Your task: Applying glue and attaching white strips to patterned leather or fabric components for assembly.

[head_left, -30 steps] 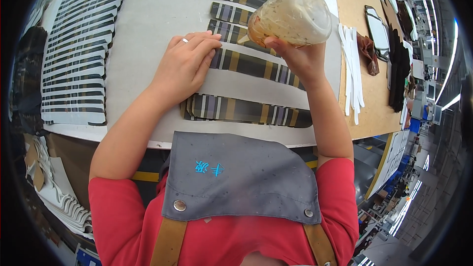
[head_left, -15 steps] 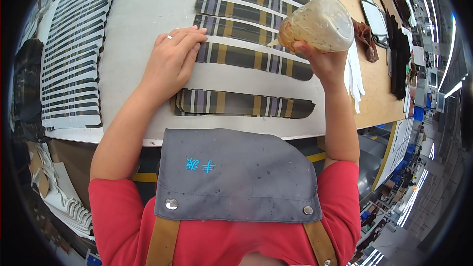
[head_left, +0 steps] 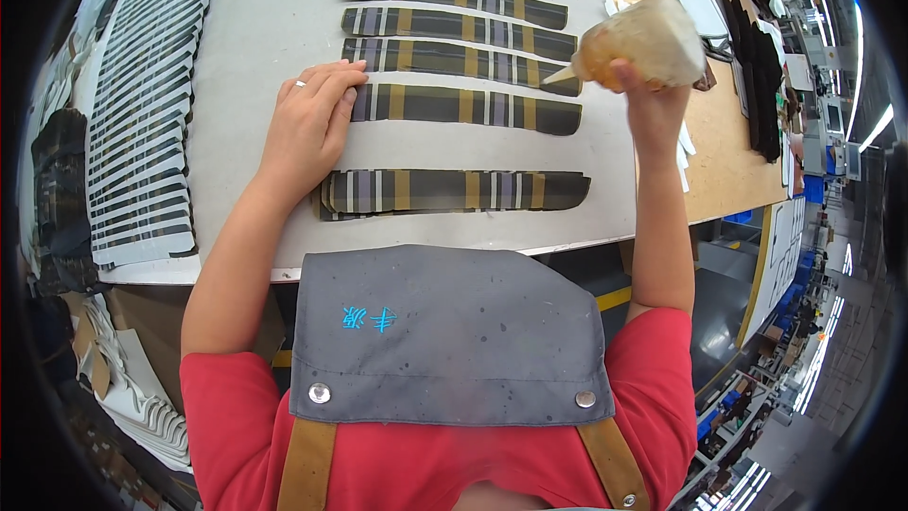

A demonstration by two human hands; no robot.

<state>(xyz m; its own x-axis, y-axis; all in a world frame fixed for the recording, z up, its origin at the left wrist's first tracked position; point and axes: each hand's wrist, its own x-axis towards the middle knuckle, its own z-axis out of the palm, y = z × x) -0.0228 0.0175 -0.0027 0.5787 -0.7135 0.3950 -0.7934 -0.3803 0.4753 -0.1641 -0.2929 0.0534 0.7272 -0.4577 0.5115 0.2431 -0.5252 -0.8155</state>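
Observation:
My right hand (head_left: 655, 99) is wrapped round a translucent squeeze bottle (head_left: 643, 43) with cloudy yellowish contents. The bottle is tipped over, its pointed nozzle (head_left: 560, 76) aimed left at the right end of a plaid fabric strip (head_left: 454, 59). Whether the tip touches the cloth I cannot tell. My left hand (head_left: 310, 123), a ring on one finger, lies flat with its fingertips at the left ends of this strip and the nearer plaid strip (head_left: 463, 107). Several such strips lie in a row across the pale table (head_left: 255, 47). Closer to me is a stack of plaid strips (head_left: 454, 191).
Many overlapping striped pieces (head_left: 151, 114) run along the table's left side. On the right, a tan board (head_left: 728, 170) carries dark fabric pieces (head_left: 752, 85) and a white panel with a dark border (head_left: 695, 0). White layered material (head_left: 142, 407) hangs below at left.
My right hand and the bottle have moved right, bringing the nozzle closer to the strip's right end. My left hand stays at the left ends. The whole view has shifted slightly.

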